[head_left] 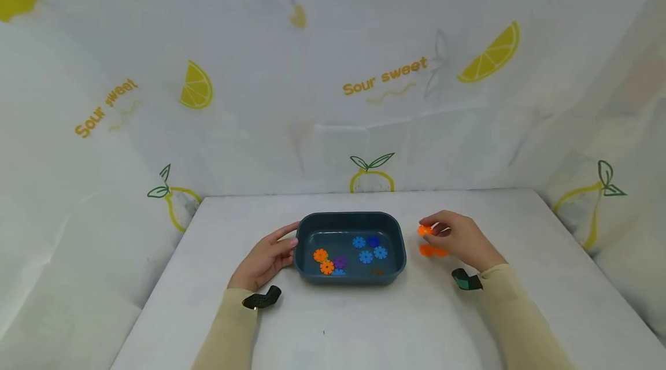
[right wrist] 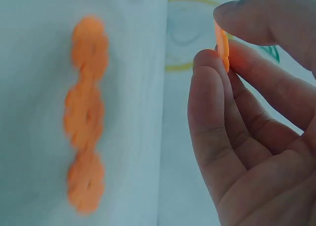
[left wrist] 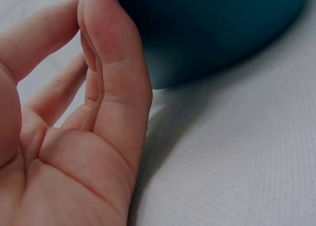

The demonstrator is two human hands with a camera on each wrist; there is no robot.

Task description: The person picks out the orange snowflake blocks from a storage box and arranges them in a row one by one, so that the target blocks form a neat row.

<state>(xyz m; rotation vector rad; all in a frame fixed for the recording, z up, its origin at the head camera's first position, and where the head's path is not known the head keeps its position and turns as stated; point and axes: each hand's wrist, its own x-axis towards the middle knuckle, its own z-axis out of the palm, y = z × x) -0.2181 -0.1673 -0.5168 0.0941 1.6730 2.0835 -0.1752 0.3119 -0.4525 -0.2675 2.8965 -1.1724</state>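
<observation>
The right hand [head_left: 460, 238] holds one orange gear piece [head_left: 425, 230] pinched edge-on between thumb and forefinger, its flat faces upright and its thin rim facing the wrist camera; the remaining fingers [right wrist: 212, 132] are loosely curled beneath it and hold nothing else. The piece is raised off the surface [head_left: 364, 324], just right of the dark blue tray [head_left: 398, 231], so the tray's open top lies to the left of the pinching fingers and a little nearer the person. Just below the held piece, a chain of joined orange pieces [head_left: 433, 251] lies flat on the surface; in the right wrist view its long axis runs in a straight row of three discs [right wrist: 85, 112], blurred. The left hand [head_left: 265, 260] rests against the tray's left wall with fingers straight and close together, touching the wall without curling round it. Inside the tray lie loose blue pieces [head_left: 368, 248], orange pieces [head_left: 323, 261] and one purple piece [head_left: 340, 262]. The right hand is the nearer hand to all the orange pieces outside the tray.
</observation>
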